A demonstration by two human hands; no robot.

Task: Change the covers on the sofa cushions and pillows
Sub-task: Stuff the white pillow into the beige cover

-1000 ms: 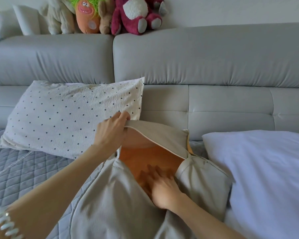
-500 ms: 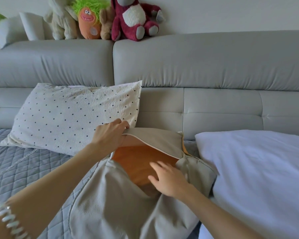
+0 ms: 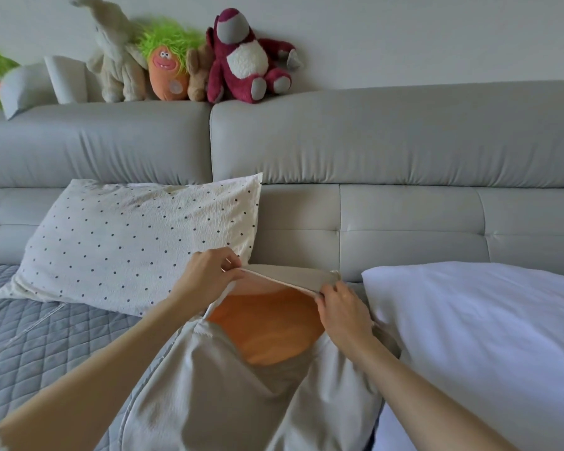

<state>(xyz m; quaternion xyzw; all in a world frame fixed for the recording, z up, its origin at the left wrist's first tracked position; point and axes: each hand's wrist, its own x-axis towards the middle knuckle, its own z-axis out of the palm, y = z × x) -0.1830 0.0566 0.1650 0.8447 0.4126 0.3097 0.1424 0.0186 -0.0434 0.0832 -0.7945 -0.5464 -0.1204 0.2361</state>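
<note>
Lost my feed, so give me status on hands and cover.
Left hand and right hand both pinch the beige cover flap. Orange cushion half exposed at the opening. Nothing in the way.

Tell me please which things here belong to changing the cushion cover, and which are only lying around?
Part of the job:
- beige cover
- orange cushion inside it
- left hand and right hand, both pinching the cover's open edge

Just lying about:
- dotted pillow
- white pillow
- plush toys on the sofa back
</note>
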